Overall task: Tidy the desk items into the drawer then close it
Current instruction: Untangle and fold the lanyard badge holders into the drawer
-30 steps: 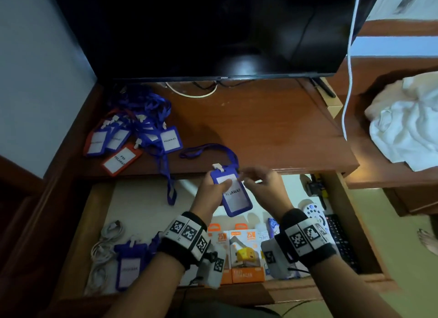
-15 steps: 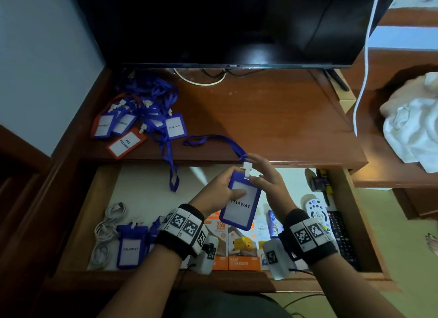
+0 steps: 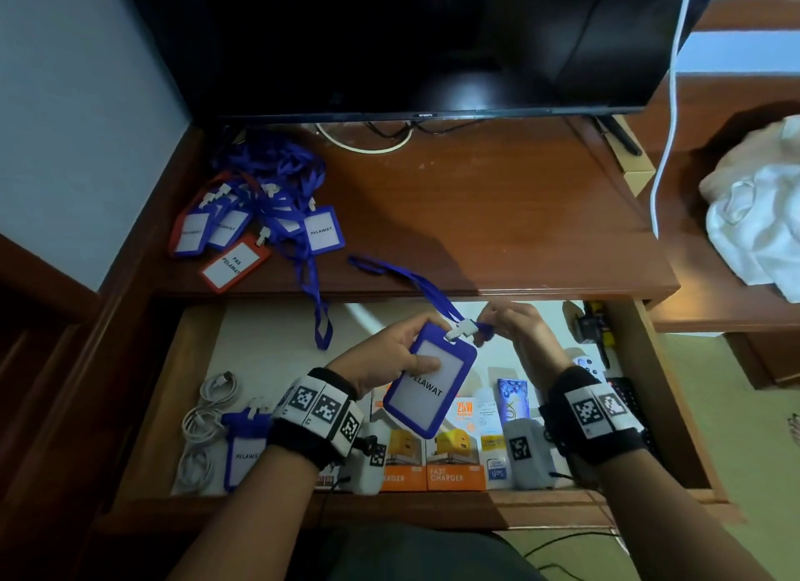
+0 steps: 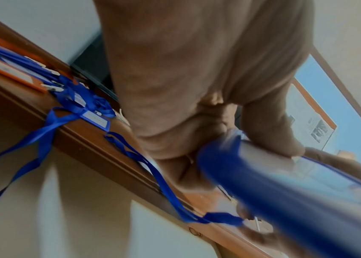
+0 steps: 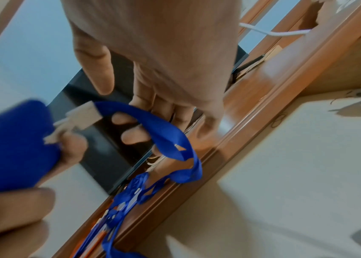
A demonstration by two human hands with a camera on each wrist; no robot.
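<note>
Midway, we judge: our left hand (image 3: pixel 381 355) grips a blue badge holder (image 3: pixel 428 386) above the open drawer (image 3: pixel 190 390), right hand (image 3: pixel 515 325) fingers curled round its lanyard (image 3: pixel 415 282); a badge pile (image 3: pixel 255 225) waits on the worktop (image 3: pixel 498 217) behind the drawer.

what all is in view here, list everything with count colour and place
held badge holder: 1, blue, above the open drawer
its lanyard: 1, blue, trailing from the desk edge to the badge clip
badge pile: several, blue and orange-red, desk top left
drawer: 1, brown wood, pulled open
badge in drawer: 1, blue, drawer left
cables: white, coiled, drawer far left
charger boxes: 2, orange, drawer front
remote: 1, white, drawer right
television: 1, black, desk rear
cloth: white, right shelf
left hand: holds the badge holder
right hand: holds the lanyard near the clip
</note>
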